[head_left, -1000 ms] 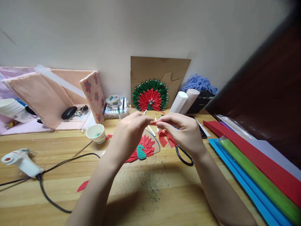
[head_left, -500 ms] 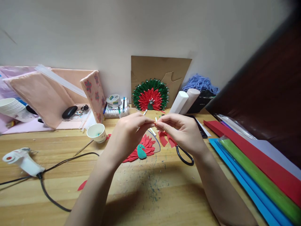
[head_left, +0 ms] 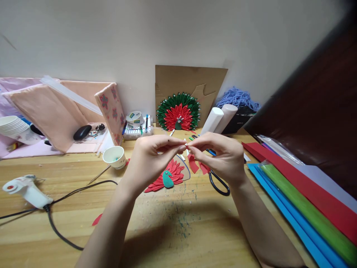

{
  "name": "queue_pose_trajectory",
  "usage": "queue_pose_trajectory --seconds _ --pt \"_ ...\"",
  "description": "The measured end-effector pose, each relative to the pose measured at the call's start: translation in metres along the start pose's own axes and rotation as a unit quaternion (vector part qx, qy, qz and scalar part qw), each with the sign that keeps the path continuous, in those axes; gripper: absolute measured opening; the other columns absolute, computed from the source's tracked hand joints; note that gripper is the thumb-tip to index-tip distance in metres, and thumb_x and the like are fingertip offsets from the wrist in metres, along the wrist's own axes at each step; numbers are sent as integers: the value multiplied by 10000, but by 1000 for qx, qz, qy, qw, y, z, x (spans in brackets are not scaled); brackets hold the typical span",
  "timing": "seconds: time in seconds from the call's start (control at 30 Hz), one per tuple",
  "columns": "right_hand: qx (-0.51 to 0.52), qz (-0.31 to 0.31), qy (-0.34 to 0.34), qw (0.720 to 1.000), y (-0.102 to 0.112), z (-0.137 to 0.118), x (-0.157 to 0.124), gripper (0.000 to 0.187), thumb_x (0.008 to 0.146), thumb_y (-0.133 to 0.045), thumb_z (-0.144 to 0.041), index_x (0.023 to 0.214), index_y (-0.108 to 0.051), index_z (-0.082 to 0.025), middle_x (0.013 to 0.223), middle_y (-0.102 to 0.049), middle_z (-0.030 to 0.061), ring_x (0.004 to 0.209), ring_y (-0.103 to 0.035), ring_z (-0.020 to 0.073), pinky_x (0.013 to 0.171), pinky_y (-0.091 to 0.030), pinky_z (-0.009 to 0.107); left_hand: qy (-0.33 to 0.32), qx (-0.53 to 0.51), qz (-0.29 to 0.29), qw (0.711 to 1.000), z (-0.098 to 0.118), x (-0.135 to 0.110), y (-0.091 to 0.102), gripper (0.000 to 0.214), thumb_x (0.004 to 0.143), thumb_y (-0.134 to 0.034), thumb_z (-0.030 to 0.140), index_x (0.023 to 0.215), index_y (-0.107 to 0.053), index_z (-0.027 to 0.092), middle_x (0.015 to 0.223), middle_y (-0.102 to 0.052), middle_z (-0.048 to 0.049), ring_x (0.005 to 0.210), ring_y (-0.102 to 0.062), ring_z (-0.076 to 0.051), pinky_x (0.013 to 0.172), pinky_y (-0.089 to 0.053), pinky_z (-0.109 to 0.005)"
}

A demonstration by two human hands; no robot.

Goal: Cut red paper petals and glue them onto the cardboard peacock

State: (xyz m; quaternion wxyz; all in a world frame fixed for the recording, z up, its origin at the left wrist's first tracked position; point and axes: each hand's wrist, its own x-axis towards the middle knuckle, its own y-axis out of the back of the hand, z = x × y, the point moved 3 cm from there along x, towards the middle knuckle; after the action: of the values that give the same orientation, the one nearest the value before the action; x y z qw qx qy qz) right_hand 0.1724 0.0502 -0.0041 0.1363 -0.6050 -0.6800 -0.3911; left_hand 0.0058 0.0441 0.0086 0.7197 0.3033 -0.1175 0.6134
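My left hand (head_left: 152, 158) and my right hand (head_left: 220, 154) meet fingertip to fingertip above the wooden table (head_left: 173, 230). Both are pinched closed on a small red paper piece (head_left: 186, 147), which is mostly hidden by the fingers. Below the hands lies an unfinished paper peacock (head_left: 167, 176) with red feathers and a teal body. Loose red paper scraps (head_left: 196, 165) lie beside it. Black-handled scissors (head_left: 219, 182) rest under my right wrist.
A finished red and green peacock (head_left: 178, 113) leans on cardboard at the wall. A glue gun (head_left: 23, 188) with its cord lies at left, near a paper cup (head_left: 113, 156). Coloured paper sheets (head_left: 301, 201) stretch along the right. Markers and tape (head_left: 136, 124) sit at the back.
My hands have shifted slightly, fingertips drawing closer together around the red piece. Less of the piece shows now. Nothing else on the table has moved.
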Motion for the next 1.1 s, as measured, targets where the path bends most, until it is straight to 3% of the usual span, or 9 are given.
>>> queue_pose_trajectory --seconds 0.27,0.47,0.77,0.97,1.1 --pt "-26 -32 51 998 4 -5 1 105 788 -629 -201 856 -680 -264 762 -688 5 662 -636 140 610 -540 286 86 -126 -26 988 1 2 -1 103 713 -708 140 813 -727 153 775 -746 -49 700 -711 -172 674 -623 -269" --pt "-10 -45 71 996 6 -8 2 183 764 -649 -127 880 -680 -265 803 -694 1 723 -645 143 675 -545 289 90 -128 -20 987 -1 2 -2 87 701 -719 147 788 -722 146 765 -745 -51 691 -711 -170 657 -621 -257" --pt "134 -34 -90 986 -2 3 3 69 754 -692 -218 800 -669 -173 759 -684 22 688 -649 128 617 -557 247 60 -64 -6 996 0 1 -1 74 717 -707 169 784 -716 139 762 -742 -57 666 -704 -160 626 -614 -240" --pt "155 -27 -127 979 -3 8 4 89 727 -715 -232 796 -685 -183 789 -702 29 736 -666 145 688 -573 284 20 -3 13 1000 0 2 -1 87 735 -684 155 811 -727 157 778 -738 -53 708 -696 -154 662 -603 -256" --pt "141 -14 -144 979 -2 10 3 86 720 -719 -233 792 -711 -187 766 -712 28 713 -673 152 671 -581 288 -23 30 -5 999 -4 1 -1 124 783 -636 163 868 -725 173 819 -726 -60 744 -676 -145 665 -575 -259"
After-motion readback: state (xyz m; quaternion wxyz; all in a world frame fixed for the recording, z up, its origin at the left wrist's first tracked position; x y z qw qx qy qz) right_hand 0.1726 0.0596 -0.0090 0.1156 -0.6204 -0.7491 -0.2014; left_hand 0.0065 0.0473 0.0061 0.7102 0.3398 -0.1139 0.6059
